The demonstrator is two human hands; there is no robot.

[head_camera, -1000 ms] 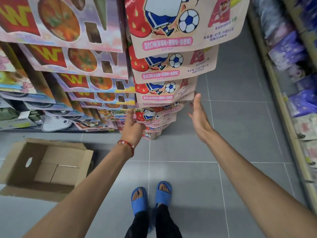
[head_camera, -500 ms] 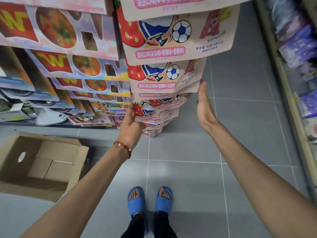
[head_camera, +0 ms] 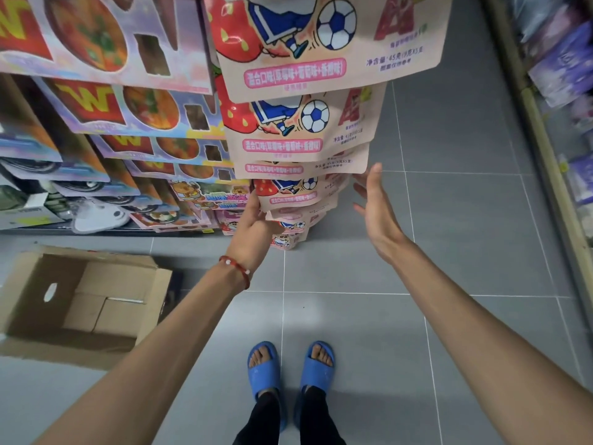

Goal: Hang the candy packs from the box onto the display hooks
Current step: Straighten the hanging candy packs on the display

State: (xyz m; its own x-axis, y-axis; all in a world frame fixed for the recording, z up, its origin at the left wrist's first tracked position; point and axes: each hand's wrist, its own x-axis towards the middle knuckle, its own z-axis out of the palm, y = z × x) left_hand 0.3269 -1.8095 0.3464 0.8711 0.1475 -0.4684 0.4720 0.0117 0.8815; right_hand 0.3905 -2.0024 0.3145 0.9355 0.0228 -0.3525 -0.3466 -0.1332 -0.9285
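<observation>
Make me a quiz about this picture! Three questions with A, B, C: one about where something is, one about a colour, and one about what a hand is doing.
1. Where is the cardboard box?
A. On the floor, at the person's left.
B. Up on a shelf.
C. In the person's hands.

2. What colour are the sandals?
A. Red.
B. Blue.
C. Green.

3. How is the right hand?
A. Closed in a fist.
B. Gripping the box.
C. Open, fingers straight, beside the hanging candy packs.

Answers:
1 A, the box lies open on the grey tiles, left of the sandals.
2 B, both sandals are bright blue.
3 C, its fingers are stretched out next to the packs' edge and hold nothing.
</observation>
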